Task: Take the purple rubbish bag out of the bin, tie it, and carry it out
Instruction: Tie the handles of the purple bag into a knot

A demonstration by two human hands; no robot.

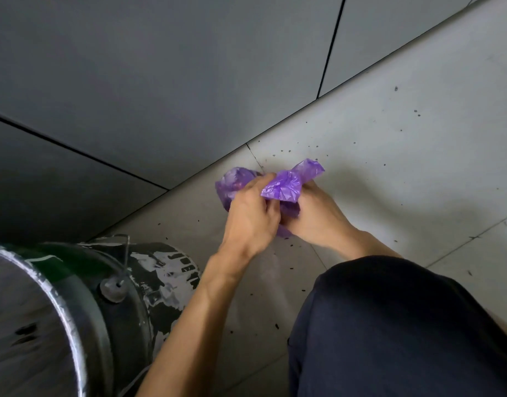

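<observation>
Dark trouser knee (389,325) fills our lower right. Fingers (265,183) of our left hand (251,217) curl round the bunched top of the purple bag (283,186). Our right hand (318,222) grips the crumpled flap from the other side. Bag is out of the bin (123,285), low over the speckled floor (389,138) near the grey wall (160,81). We cannot tell whether it touches the floor. Bin at lower left, apart from the bag.

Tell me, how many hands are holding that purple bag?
2. The left hand grips the purple bag from the left; the right hand grips it from the right, beneath its crumpled flap.
</observation>
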